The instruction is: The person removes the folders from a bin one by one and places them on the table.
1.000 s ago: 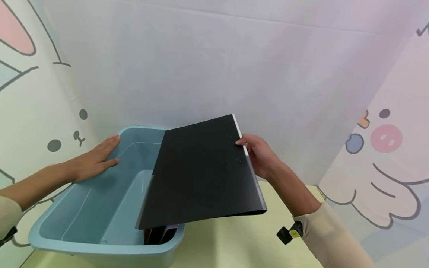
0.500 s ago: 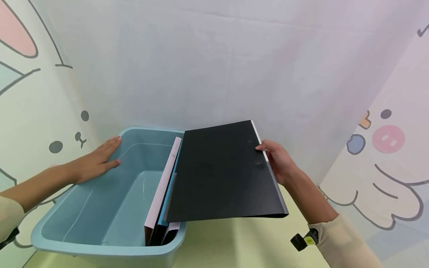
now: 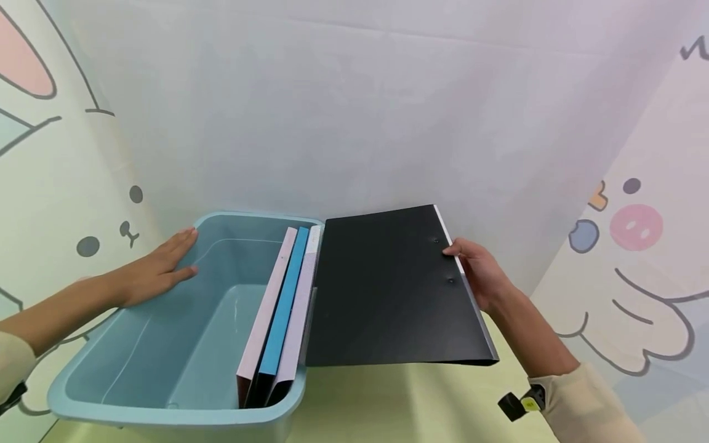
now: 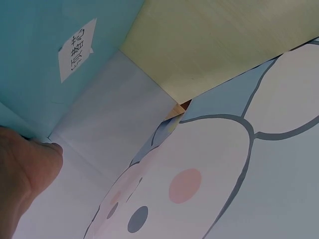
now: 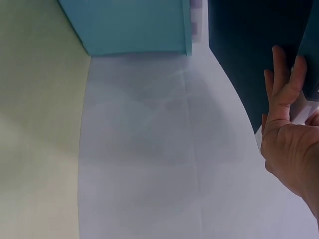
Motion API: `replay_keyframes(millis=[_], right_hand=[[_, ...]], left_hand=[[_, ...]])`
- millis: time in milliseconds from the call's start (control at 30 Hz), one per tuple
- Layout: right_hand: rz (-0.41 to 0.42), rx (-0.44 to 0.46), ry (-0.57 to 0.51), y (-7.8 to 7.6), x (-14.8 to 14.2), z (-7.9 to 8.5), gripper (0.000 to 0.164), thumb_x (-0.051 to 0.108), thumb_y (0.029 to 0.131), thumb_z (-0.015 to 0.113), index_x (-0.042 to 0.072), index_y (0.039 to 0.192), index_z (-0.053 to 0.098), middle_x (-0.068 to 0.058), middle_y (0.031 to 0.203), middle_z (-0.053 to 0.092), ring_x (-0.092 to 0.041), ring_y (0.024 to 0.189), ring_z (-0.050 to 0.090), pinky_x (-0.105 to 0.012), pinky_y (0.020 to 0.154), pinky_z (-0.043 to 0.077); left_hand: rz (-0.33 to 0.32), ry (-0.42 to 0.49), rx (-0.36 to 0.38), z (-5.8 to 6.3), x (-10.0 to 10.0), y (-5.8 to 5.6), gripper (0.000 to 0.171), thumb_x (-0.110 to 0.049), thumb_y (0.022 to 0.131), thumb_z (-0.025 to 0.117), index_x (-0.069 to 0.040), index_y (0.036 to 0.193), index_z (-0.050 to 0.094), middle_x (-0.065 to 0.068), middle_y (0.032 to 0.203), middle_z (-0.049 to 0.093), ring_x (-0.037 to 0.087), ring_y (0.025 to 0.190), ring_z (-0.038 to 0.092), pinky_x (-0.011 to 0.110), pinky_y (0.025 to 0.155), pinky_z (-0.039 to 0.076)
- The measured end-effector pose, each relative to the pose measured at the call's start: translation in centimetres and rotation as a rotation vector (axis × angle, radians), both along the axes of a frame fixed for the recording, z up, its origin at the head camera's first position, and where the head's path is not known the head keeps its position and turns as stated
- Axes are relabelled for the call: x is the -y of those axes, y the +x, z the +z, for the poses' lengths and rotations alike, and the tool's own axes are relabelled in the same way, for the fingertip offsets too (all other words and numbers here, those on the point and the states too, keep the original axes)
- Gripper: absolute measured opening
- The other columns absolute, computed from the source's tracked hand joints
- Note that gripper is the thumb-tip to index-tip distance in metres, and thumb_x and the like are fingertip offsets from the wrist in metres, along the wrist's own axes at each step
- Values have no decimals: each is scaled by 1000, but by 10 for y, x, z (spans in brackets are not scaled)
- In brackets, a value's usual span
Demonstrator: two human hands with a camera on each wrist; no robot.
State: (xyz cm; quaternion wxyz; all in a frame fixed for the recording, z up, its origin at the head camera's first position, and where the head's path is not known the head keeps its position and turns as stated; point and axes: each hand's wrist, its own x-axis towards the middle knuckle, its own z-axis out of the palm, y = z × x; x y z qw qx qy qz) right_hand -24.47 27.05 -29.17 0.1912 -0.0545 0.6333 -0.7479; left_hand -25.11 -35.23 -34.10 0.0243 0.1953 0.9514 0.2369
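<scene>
My right hand [image 3: 482, 271] grips a black binder [image 3: 382, 289] by its right edge, thumb on the upper face near two small rivets. The binder is held flat over the right side of a blue plastic tub [image 3: 166, 413], its left edge by the rim. In the right wrist view, fingers [image 5: 280, 69] lie along the underside of the dark binder [image 5: 234, 50]. My left hand [image 3: 157, 271] rests on the tub's left rim with fingers extended. Inside the tub at the right stand binders with pink [image 3: 268, 301], blue [image 3: 285, 307] and lilac [image 3: 299, 307] spines.
The tub stands on a pale yellow-green tabletop [image 3: 365, 400]. A white cloth wall [image 3: 354, 111] rises behind, with cartoon-printed panels [image 3: 637, 277] on both sides. A handwritten paper label [image 4: 77, 52] is stuck on the tub's outer wall in the left wrist view.
My right hand has moved the black binder to the right, from over the tub's interior to its right side, uncovering the spines below. My left hand stays on the rim.
</scene>
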Motion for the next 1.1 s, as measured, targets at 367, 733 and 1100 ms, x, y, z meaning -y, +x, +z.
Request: replay_keyframes(millis=[367, 733, 1100], right_hand=[[-80, 13, 31, 8, -33, -11, 28, 21, 116, 38, 13, 113, 64, 4, 97, 82, -12, 86, 85, -30, 77, 70], [-90, -26, 87, 9, -63, -28, 32, 17, 118, 39, 19, 108, 69, 5, 101, 83, -12, 90, 85, -32, 80, 70], [-17, -50, 52, 14, -91, -48, 42, 12, 119, 34, 19, 110, 74, 4, 100, 87, -12, 89, 87, -32, 79, 71]], left_hand=[[-1, -15, -10, 1, -3, -1, 91, -33, 119, 54, 2, 179, -4, 34, 187, -4, 61, 173, -6, 90, 129, 8], [-5, -7, -6, 2, -4, -2, 90, -32, 119, 53, 2, 179, -4, 34, 187, -5, 60, 173, -9, 89, 131, 5], [-26, -63, -73, 2, -6, -2, 80, -27, 121, 46, 12, 175, 3, 41, 183, 4, 63, 172, 0, 69, 141, -10]])
